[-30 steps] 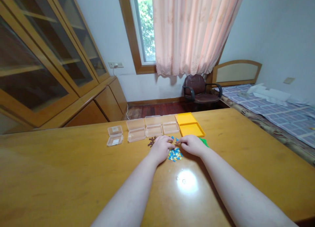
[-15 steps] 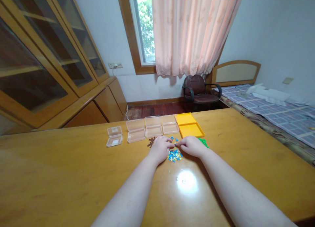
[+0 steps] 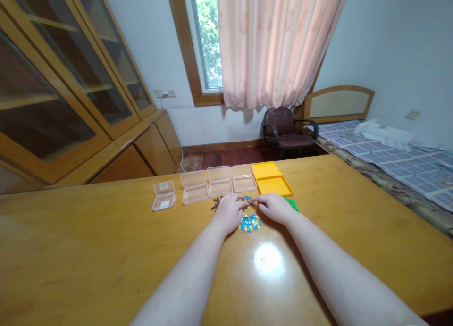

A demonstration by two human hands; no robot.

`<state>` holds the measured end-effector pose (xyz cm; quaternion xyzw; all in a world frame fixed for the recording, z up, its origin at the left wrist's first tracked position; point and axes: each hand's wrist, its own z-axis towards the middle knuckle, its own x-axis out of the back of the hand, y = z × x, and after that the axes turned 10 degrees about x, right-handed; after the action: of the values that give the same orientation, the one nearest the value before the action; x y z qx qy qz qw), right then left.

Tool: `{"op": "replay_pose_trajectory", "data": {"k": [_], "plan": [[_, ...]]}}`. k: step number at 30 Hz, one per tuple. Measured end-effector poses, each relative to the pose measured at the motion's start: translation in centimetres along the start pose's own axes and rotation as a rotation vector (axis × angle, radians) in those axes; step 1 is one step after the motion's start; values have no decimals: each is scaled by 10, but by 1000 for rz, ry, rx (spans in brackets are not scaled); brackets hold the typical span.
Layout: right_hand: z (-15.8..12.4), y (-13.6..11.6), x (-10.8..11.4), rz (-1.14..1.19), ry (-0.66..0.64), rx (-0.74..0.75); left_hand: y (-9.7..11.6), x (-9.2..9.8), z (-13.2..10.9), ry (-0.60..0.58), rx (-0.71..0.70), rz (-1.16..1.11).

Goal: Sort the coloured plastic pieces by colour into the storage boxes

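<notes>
My left hand rests on the wooden table with its fingers stretched to the right, beside a pile of mixed small blue, yellow and white pieces. Part of a brown pile of small pieces shows behind that hand. Opposite, my right hand points its index finger left, at a few small blue pieces lying between the two hands. Its other fingers look curled and partly hidden. Green small pieces lie just beyond my right wrist. I make out nothing held in either hand.
Along the table's far side stand open clear plastic boxes, a smaller clear box and an open yellow box. Behind are a brown armchair, a bed and a glass-door cabinet.
My right index finger has moved slightly away from me, from a small dark piece toward the few blue pieces. My left hand has stayed nearly in place.
</notes>
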<state>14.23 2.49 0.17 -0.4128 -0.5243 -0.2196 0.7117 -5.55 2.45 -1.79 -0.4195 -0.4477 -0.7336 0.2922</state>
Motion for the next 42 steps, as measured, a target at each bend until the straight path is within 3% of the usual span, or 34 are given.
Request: {"op": "replay_pose_trajectory", "data": {"k": [5, 16, 21, 26, 32, 42], "plan": [[1, -3, 0, -23, -66, 7, -1, 0, 0, -14, 15, 35], [2, 0, -2, 13, -12, -29, 2, 1, -2, -12, 9, 85], [1, 0, -1, 11, -21, -53, 0, 0, 0, 34, 70, 116], [-3, 1, 4, 89, -45, 9, 1, -1, 0, 26, 87, 92], [-5, -3, 10, 161, -90, 141, 1, 2, 0, -19, -23, 13], [-4, -1, 7, 101, -70, 100, 1, 1, 1, -5, 21, -11]]}}
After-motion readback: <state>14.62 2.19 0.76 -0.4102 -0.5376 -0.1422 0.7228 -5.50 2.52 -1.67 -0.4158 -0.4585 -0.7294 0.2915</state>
